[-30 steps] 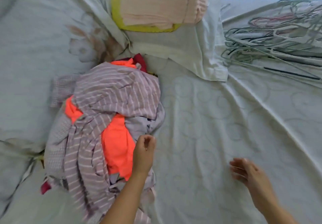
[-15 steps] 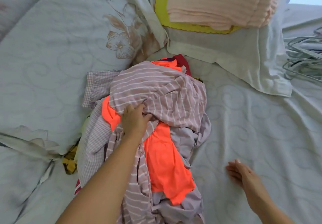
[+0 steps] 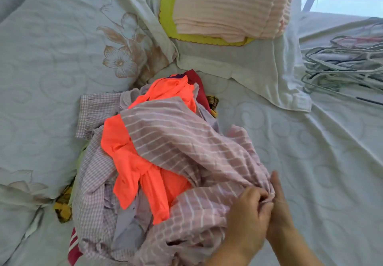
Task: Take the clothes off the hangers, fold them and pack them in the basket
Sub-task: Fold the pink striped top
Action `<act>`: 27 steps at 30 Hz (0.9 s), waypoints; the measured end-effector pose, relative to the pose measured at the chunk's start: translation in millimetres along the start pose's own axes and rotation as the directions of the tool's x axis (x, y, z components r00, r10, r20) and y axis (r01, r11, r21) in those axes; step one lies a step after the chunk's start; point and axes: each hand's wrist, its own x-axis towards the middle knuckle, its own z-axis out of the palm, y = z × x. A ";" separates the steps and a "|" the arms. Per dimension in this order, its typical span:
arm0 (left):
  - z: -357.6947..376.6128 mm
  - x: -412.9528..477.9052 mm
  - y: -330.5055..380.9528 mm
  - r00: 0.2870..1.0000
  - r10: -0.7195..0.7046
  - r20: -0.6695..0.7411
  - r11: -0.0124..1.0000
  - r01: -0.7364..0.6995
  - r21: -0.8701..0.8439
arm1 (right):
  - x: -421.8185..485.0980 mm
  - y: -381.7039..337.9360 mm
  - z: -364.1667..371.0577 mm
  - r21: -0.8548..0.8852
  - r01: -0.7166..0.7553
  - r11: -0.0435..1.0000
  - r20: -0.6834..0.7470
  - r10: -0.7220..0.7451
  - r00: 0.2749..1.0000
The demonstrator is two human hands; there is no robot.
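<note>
On bed (image 3: 310, 162), hands pinching striped garment (image 3: 186, 147) together

I am in a bedroom at home, kneeling or leaning over a bed (image 3: 290, 162) spread with a pale green quilted sheet stitched in swirls. A large pillow (image 3: 62, 58) printed with brown flowers lies along one side, and a folded pink ribbed blanket (image 3: 228, 6) sits on a yellow-green cushion (image 3: 167, 17) at the head. A heap of household laundry (image 3: 165, 151) in stripes, checks and bright orange is piled on the mattress, a tangle of wire hangers (image 3: 342, 69) lies near the far edge, and daylight comes through a window (image 3: 342, 6) behind
</note>
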 end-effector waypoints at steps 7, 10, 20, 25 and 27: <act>34.0 -5.2 4.4 0.963 -0.073 0.261 0.984 0.111 -0.136 | -73.5 -94.8 -72.9 -0.262 0.249 0.932 -0.283 -0.321 0.904; 37.7 5.5 -29.3 0.941 -0.332 0.064 0.940 0.335 -0.056 | -117.0 -133.9 -100.7 -0.401 0.271 0.875 -0.328 -0.414 0.849; 163.0 34.9 -1.4 0.785 -0.555 0.274 0.822 0.568 0.040 | -170.4 -204.6 -197.3 -0.321 0.312 0.894 -0.421 -0.430 0.799; 205.5 38.3 27.6 0.808 -0.467 0.358 0.872 0.488 0.035 | -187.4 -198.6 -230.7 -0.417 0.262 0.870 -0.507 -0.462 0.728; 198.3 48.4 32.6 0.897 -0.395 0.199 0.899 0.422 -0.115 | -202.4 -207.1 -238.6 -0.412 0.346 0.843 -0.528 -0.531 0.663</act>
